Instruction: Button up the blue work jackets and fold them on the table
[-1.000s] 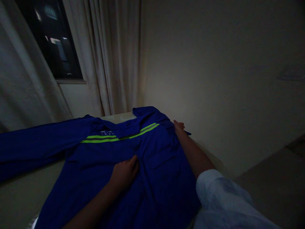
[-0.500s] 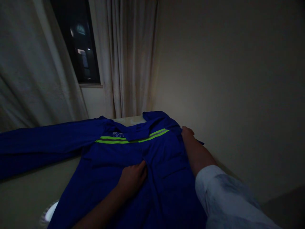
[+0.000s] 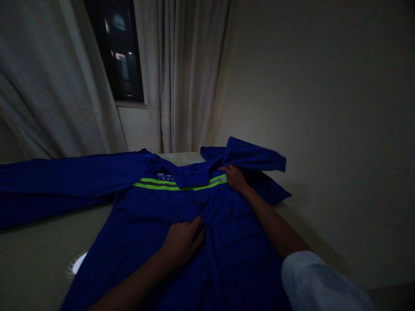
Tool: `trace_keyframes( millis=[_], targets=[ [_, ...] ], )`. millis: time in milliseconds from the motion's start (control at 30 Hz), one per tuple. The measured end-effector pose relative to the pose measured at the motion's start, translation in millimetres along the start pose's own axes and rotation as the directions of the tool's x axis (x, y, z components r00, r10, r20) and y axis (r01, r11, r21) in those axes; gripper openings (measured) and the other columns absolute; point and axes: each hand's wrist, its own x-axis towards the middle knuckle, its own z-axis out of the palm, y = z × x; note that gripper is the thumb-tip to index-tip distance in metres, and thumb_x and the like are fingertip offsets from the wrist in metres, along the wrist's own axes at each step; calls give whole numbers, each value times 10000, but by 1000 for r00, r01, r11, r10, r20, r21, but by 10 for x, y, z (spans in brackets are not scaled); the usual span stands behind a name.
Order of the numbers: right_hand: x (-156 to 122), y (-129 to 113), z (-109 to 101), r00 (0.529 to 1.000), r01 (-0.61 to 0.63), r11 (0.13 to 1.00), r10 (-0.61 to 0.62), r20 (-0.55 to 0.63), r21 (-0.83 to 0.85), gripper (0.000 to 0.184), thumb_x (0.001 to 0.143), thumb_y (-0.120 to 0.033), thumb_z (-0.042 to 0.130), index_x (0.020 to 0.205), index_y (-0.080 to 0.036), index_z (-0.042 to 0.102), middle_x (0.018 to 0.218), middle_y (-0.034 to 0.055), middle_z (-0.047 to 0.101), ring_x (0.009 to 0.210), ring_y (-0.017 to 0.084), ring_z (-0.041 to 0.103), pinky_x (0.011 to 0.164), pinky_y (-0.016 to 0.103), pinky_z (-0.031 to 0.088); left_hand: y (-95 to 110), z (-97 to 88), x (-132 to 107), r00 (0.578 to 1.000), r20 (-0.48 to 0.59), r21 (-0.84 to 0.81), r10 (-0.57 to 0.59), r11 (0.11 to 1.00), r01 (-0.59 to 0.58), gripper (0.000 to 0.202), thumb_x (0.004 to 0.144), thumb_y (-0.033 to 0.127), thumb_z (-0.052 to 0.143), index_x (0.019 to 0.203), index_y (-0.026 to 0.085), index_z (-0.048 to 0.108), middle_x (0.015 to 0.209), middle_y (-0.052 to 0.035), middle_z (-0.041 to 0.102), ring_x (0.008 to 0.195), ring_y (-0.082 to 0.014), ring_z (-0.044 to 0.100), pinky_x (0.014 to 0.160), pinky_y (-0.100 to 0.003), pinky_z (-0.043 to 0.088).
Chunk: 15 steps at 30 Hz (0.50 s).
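A dark blue work jacket [image 3: 145, 229] with yellow-green and grey reflective stripes lies spread out, its collar toward the window. White lettering shows on the chest beside the collar. My left hand [image 3: 184, 239] is closed on the cloth at the middle of the front, near the placket. Up by the shoulder, just past the end of the stripe, my right hand [image 3: 236, 178] is closed on the base of one sleeve [image 3: 254, 155], which stands raised and folded near the wall. The other sleeve [image 3: 71, 177] stretches out to the left.
The jacket rests on a pale flat surface [image 3: 32, 259], which bears a bright light reflection at the lower left. Behind are light curtains [image 3: 181, 77], a dark window [image 3: 121, 52] and a plain wall [image 3: 308, 95] close on the right.
My right hand has moved left and inward from the outer sleeve to the shoulder, and the sleeve is now lifted and folded. My left hand keeps its place on the front. The view has shifted slightly.
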Motion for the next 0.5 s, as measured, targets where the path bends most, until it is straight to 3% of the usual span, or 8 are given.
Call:
trace_keyframes(
  millis=[33,100,233,300,400,500],
  targets=[
    [-94,-63,99,982,142,990,-139,128,-9,513,850,-3,502,1268,-213,714,1162,129,662,1081,264,612,989,388,505,-28,-10,7,999,-37,-99,-32,995,28,269,1038,411,430,1197,247,572,785,-25,723,738,-248,720,648,-328,426],
    [-265,-121,243,949,235,972,-225,221,-21,478,832,28,522,1181,-213,742,1172,128,649,1095,265,595,991,393,497,-112,-30,39,984,-120,-361,-133,929,82,370,1036,489,430,1284,232,526,738,7,650,697,-219,674,627,-316,434],
    [-392,-65,316,977,160,986,-164,136,35,291,852,-3,576,993,-191,746,1153,129,643,1105,263,599,981,389,499,-322,-76,154,906,-154,-812,-394,573,111,538,933,607,565,1308,228,490,786,43,580,574,-147,564,495,-259,425],
    [-383,-36,303,984,130,986,-141,108,104,234,854,-14,584,908,-191,728,1139,117,653,1095,250,621,966,367,506,-397,-136,214,852,-109,-926,-511,364,100,544,856,530,697,1267,223,515,846,27,619,571,-125,576,479,-232,439],
    [-373,-32,295,986,133,971,-149,68,199,219,835,-10,584,832,-198,697,1169,100,663,1076,231,647,957,350,511,-470,-320,293,762,-43,-995,-647,100,29,344,869,286,719,1166,201,566,996,-54,701,713,-136,695,599,-230,546],
    [-384,-46,303,990,140,946,-140,-23,291,205,798,-6,585,770,-194,661,1217,106,652,1068,225,660,955,346,516,-577,-584,407,688,11,-999,-726,-37,-23,141,977,214,596,1112,181,574,1097,-133,708,899,-179,753,739,-258,608]
  ],
)
